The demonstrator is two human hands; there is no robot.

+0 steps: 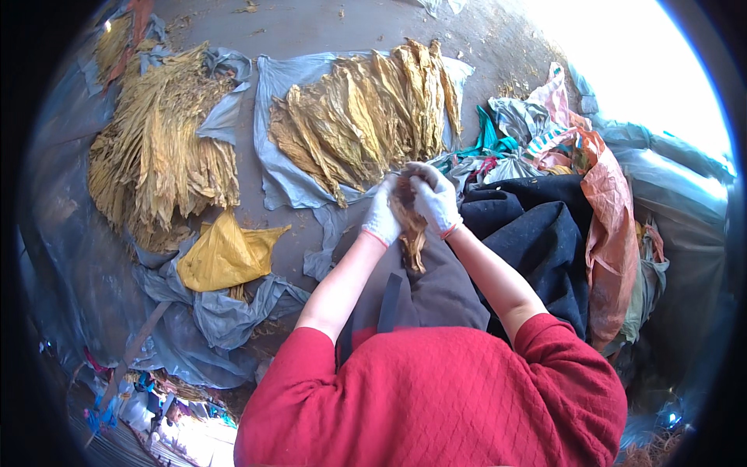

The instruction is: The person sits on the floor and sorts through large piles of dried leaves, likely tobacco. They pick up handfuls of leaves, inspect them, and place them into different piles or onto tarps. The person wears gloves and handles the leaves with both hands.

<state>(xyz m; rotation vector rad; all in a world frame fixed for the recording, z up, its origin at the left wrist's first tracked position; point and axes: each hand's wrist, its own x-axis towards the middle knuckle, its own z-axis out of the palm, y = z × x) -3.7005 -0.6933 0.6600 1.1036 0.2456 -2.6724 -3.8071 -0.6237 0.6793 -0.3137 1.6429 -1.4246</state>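
Note:
Both my hands wear white knit gloves with orange cuffs and meet over my lap. My left hand (pixel 383 213) grips one side of a dried brown leaf (pixel 413 233), which looks like tobacco. On the other side my right hand (pixel 433 195) has its fingers curled around the leaf's upper part. The leaf's lower end hangs down over my dark trousers. Just beyond my hands, a row of dried yellow-brown leaves (pixel 362 117) lies spread on a grey-blue plastic sheet (pixel 273 152). The fingertips are partly hidden.
A large stack of dried leaves (pixel 166 146) lies at the left. Nearer me is a yellow woven sack piece (pixel 224 254) on crumpled plastic (pixel 233 312). Dark cloth (pixel 534 233) and an orange sack (pixel 610 233) are heaped at my right. Leaf scraps dot the floor (pixel 303 23).

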